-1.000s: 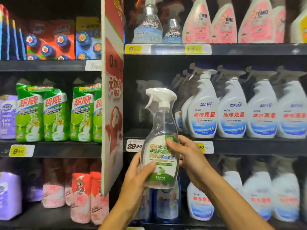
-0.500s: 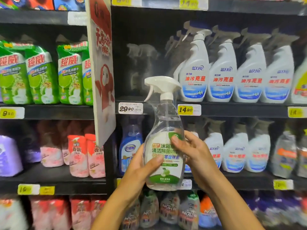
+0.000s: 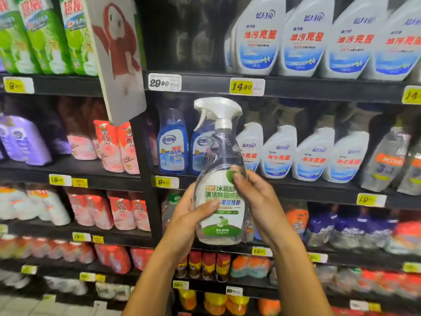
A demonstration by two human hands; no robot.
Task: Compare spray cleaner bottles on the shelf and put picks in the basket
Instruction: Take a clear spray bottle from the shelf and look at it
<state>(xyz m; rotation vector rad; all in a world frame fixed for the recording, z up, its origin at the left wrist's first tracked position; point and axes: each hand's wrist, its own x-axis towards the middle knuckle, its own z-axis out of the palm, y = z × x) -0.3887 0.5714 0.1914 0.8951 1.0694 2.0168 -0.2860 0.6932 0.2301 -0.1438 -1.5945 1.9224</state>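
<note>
- Store shelving (image 3: 296,90) of dark metal fills the whole view, several tiers high, with yellow and white price tags along each front edge.
- Both of the person's bare arms reach up from the bottom of the view and hold one clear spray bottle (image 3: 219,179) upright in front of the shelves, near the middle of the view.
- That bottle has a white trigger head (image 3: 216,109), see-through walls, and a white and green label (image 3: 219,208) with Chinese text facing the camera.
- The left hand (image 3: 190,216) wraps the bottle's lower left side; its thumb lies across the front of the label, and its fingers curl out of sight behind.
- The right hand (image 3: 256,201) grasps the bottle's right side, its fingers (image 3: 238,177) pressed on the upper right corner of the label.
- Behind the bottle, on the same tier, stand blue glass-cleaner bottles (image 3: 173,144) to the left and a row of white spray bottles (image 3: 313,153) with red lettering to the right.
- One tier up, larger white spray bottles (image 3: 303,39) with the same red lettering and blue labels stand side by side.
- A white price tag (image 3: 164,82) reading 29.90 and a yellow tag (image 3: 247,87) reading 14.90 sit on that tier's edge.
- On the upper left, green refill pouches (image 3: 45,35) stand beside a hanging sign (image 3: 118,55) with a red figure.
- Lower left tiers hold pink and red pouches (image 3: 114,147), blurred.
</note>
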